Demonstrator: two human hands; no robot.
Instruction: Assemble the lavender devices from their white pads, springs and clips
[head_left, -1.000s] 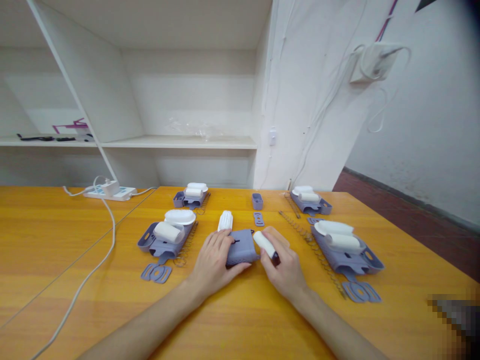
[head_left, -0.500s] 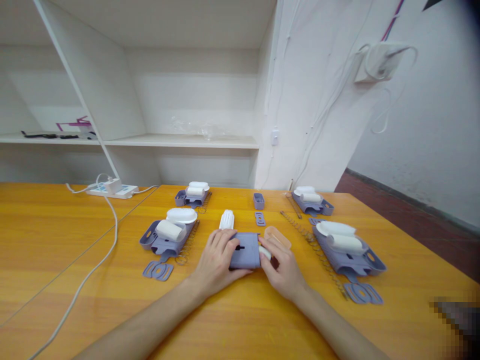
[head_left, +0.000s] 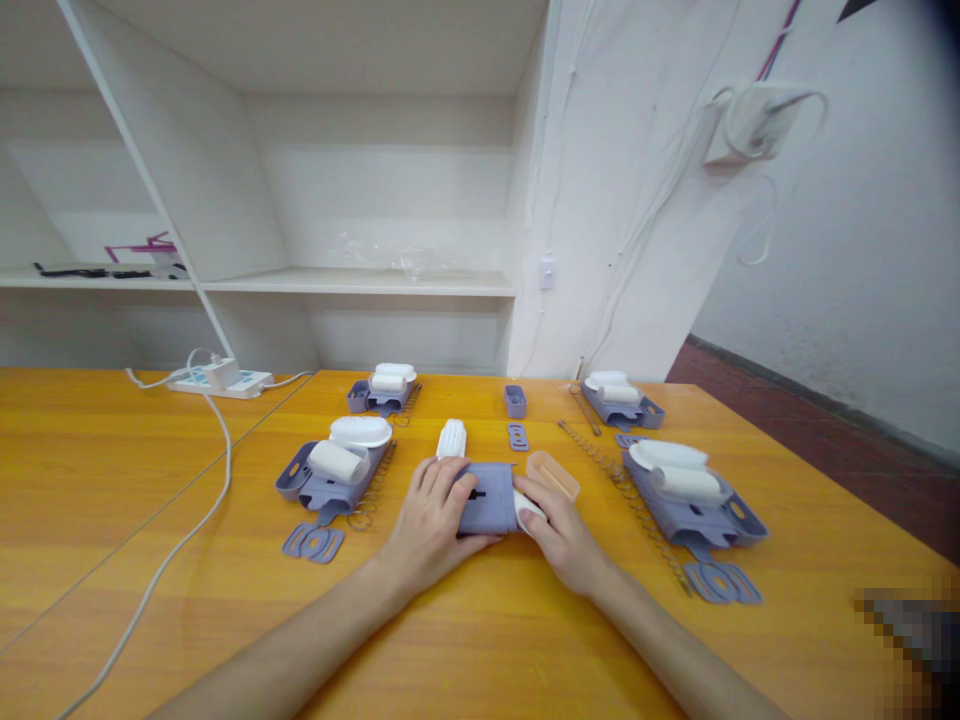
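On the table in front of me lies a grey-purple plastic housing (head_left: 487, 498) with a dark slot in its top face. My left hand (head_left: 431, 510) is closed around its left end, thumb along the near side. At the open right end, my right hand (head_left: 559, 530) grips a smooth white plastic piece (head_left: 528, 507); its far part is hidden by the housing and fingers. Just beyond my left fingers is a ribbed white part (head_left: 452, 438). A peach-coloured oval tray (head_left: 553, 474) rests behind my right hand.
Sets of grey-purple housings with white rollers stand left (head_left: 339, 462) and right (head_left: 686, 485), with more behind. Long springs (head_left: 611, 470) lie beside them. Flat grey-purple plates (head_left: 721, 582) and a small grey-purple cup (head_left: 515, 401) are around. A white cable (head_left: 187, 530) and power strip (head_left: 240, 382) occupy the left.
More of the white piece shows at the housing's right end, and my right fingers have shifted over it. My left hand keeps its hold; the view has moved slightly.
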